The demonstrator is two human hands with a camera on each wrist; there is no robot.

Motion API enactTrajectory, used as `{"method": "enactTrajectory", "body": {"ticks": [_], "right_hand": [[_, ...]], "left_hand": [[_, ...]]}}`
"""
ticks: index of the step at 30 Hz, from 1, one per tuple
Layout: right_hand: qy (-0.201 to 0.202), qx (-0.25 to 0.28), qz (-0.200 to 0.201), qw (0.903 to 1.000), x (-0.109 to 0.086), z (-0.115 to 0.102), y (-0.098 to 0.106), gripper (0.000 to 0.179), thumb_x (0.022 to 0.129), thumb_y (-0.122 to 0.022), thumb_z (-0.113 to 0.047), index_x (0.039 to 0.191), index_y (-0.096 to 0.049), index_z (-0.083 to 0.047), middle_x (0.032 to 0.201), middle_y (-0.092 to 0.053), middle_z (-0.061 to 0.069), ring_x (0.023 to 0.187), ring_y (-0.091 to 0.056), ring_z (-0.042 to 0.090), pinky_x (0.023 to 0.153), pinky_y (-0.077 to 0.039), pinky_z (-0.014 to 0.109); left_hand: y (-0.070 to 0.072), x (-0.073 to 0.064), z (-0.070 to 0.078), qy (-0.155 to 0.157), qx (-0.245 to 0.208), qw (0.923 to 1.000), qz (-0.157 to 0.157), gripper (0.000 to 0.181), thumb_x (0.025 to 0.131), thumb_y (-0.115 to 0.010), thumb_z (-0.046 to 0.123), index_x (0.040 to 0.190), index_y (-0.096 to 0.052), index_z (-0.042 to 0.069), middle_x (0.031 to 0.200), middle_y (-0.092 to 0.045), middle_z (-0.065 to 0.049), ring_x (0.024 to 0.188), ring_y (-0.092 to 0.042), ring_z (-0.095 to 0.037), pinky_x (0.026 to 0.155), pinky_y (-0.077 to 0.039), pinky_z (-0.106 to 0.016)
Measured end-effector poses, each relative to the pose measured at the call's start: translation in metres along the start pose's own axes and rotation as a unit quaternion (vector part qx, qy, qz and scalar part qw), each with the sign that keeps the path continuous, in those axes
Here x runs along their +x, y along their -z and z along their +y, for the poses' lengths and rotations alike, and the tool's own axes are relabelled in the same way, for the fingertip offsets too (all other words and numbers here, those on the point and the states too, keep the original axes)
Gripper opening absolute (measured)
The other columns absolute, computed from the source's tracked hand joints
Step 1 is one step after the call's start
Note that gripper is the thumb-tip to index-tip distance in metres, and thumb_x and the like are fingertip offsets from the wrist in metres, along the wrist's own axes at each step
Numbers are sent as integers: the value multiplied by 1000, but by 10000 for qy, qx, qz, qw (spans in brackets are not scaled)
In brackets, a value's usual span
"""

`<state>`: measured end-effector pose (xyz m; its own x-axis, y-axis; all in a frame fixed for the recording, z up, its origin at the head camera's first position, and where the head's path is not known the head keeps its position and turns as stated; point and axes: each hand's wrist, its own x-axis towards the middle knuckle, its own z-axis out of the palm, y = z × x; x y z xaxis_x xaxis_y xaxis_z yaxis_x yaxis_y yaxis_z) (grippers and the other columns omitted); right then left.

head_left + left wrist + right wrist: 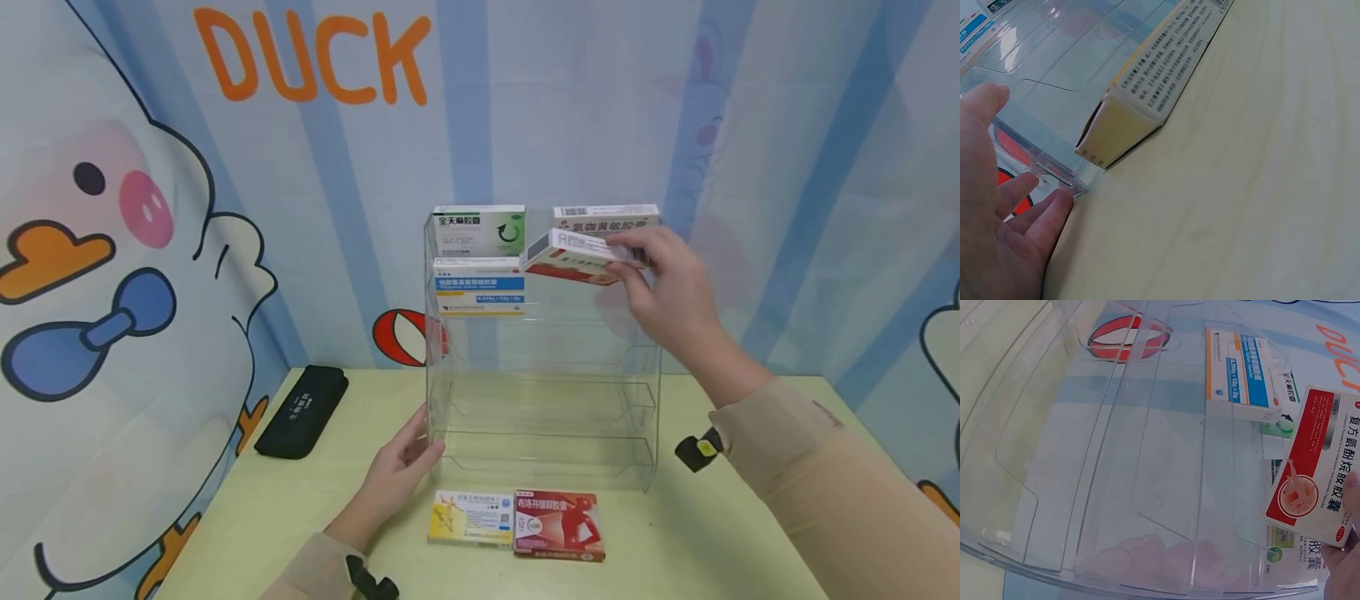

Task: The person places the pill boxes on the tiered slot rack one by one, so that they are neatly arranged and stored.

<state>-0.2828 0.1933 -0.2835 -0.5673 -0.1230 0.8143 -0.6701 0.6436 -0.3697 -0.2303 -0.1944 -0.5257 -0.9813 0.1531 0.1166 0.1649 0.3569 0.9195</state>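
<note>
My right hand (671,287) pinches a red and white medicine box (1316,465) by its right end, tilted in front of the upper tiers of a clear acrylic display rack (543,404). Behind it on the top tier stand a green and white box (480,231) at left and a white box (606,218) at right. Below the green one sits a blue, white and yellow box (480,287). Down at the rack's lower left side, my left hand (393,471) touches the side panel, thumb in front and fingers behind.
A yellow and white box (471,518) and a red box (559,523) lie side by side on the table before the rack. At the table's left is a black case (302,412). A printed cloth (570,100) hangs behind.
</note>
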Motion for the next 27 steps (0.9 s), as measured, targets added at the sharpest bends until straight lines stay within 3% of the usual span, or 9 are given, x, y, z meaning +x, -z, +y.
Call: {"method": "enactTrajectory", "body": {"ticks": [6, 10, 13, 18, 27], "right_hand": [[-146, -245, -80, 9996, 1, 6, -5, 24, 100, -77, 0, 125, -77, 1, 121, -74, 21, 104, -72, 36, 83, -51, 21], [-139, -546, -159, 9983, -1, 8, -7, 24, 101, -75, 1, 125, -76, 0, 124, -74, 20, 108, -73, 37, 85, -60, 43], [-90, -780, -264, 9966, -2, 9, -8, 24, 103, -74, 1, 127, -76, -1, 126, -73, 18, 108, -72, 37, 84, -63, 52], [-41, -940, -350, 9949, -4, 10, -8, 22, 103, -72, 1, 125, -76, -2, 129, -73, 18, 108, -73, 38, 86, -64, 54], [-59, -1191, -516, 9915, -6, 12, -5, 24, 99, -75, 3, 122, -79, -3, 126, -78, 19, 120, -68, 43, 104, -59, 59]], "left_hand": [[-1, 0, 2, 21, -27, 10000, -25, 73, 108, -70, 45, 171, -33, 47, 175, -48, -1, 152, -59, -35, 125, -49, -56], [-1, 1, 2, 7, -20, 10000, -14, 73, 108, -70, 46, 171, -33, 48, 174, -48, 0, 152, -59, -35, 125, -49, -57], [-1, 1, 2, -1, -34, 10000, -8, 73, 108, -71, 45, 171, -33, 48, 173, -50, -1, 152, -59, -35, 125, -50, -57], [0, 1, 0, 22, -36, 10000, -11, 74, 108, -71, 45, 171, -33, 48, 172, -51, -2, 152, -60, -34, 124, -50, -56], [0, 0, 1, 14, -12, 10000, -7, 74, 108, -71, 44, 172, -33, 46, 172, -51, -2, 151, -60, -34, 124, -51, -55]]}}
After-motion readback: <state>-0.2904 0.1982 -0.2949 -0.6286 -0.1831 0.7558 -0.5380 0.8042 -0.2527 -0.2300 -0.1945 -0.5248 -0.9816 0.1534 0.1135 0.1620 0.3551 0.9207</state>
